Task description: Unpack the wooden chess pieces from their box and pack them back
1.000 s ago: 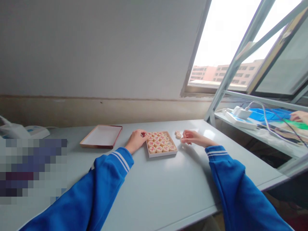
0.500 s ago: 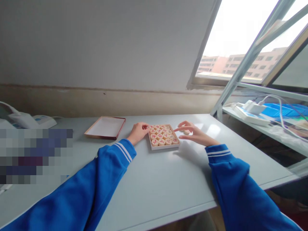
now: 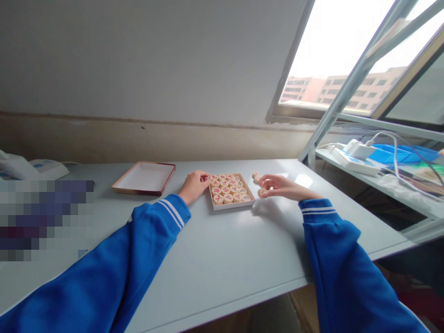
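A shallow box (image 3: 231,206) of round wooden Chinese chess pieces (image 3: 225,189) lies on the table, its pieces in rows and marked mostly in red. My left hand (image 3: 193,186) pinches the box's left edge near the far corner. To the right of the box, my right hand (image 3: 279,187) has its thumb and fingers closed on one loose Chinese chess piece (image 3: 262,193), low over the table. Just beyond those fingers sit a couple more loose pieces (image 3: 255,175), partly hidden by the hand.
The box lid (image 3: 144,178) lies with its white inside up at the back left. White devices (image 3: 48,169) stand at the far left, beside a blurred-out patch. On the right, a metal-framed shelf (image 3: 391,180) carries a power strip, cables and a blue tray (image 3: 398,155).
My right hand has moved from the box's right edge to the loose pieces, and its spread fingers have closed on one. My left hand stays at the box. The view has shifted slightly.
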`<state>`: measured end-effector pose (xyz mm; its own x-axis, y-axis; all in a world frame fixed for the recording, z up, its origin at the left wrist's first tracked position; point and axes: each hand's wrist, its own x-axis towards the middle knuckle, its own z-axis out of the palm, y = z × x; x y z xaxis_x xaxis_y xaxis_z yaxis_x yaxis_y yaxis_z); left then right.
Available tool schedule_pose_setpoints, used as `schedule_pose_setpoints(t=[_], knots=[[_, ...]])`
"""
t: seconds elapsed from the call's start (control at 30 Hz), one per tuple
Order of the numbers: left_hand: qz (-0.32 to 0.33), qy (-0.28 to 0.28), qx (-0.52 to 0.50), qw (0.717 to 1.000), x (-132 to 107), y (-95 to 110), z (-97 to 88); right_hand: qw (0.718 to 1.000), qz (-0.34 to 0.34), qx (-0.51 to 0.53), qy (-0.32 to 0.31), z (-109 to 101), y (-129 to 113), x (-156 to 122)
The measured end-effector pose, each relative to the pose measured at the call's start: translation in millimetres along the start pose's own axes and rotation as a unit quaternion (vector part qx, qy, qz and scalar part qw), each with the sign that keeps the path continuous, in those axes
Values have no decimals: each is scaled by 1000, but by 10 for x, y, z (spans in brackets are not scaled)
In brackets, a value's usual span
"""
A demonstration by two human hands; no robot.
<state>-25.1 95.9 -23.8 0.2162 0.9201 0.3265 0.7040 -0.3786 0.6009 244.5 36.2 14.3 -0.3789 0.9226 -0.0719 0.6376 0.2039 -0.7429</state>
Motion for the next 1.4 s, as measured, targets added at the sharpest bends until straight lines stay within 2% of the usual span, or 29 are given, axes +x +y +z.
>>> schedule_pose_setpoints(t=[0.07,0.2,0.27,0.37,0.43,0.53,0.63,0.73,0.9,1.03,1.17,1.3,1.37,1.4], knots=[[2,1,2,1000,8,-4,6,995,73,-74,0,-85,75,-48],[2,-2,9,1000,18,-3,12,948,183,-248,75,-159,200,-64],[2,-3,8,1000,18,-2,13,937,182,-273,120,-127,216,-26],[3,-4,-1,1000,14,3,14,918,118,-296,236,14,199,110],[3,-2,-3,1000,14,3,14,902,78,-315,285,142,205,254],[10,-4,-2,1000,20,-12,21,914,38,-327,235,286,296,494],[13,-5,-8,1000,24,-34,35,928,-1,-318,193,308,456,646],[12,-6,-15,1000,20,-37,40,930,-8,-304,208,243,623,670],[4,-12,-15,1000,17,-16,34,923,37,-296,243,60,873,616],[10,-10,-8,1000,16,-19,37,915,59,-323,234,-52,961,572],[12,-17,-15,1000,17,-31,42,890,50,-379,250,-57,801,473],[7,-22,-23,999,26,-32,45,828,-39,-440,345,18,364,391],[3,-28,-25,999,29,-30,44,830,-83,-422,354,100,127,422],[2,-30,-27,999,29,-28,41,848,-109,-405,326,154,27,458]])
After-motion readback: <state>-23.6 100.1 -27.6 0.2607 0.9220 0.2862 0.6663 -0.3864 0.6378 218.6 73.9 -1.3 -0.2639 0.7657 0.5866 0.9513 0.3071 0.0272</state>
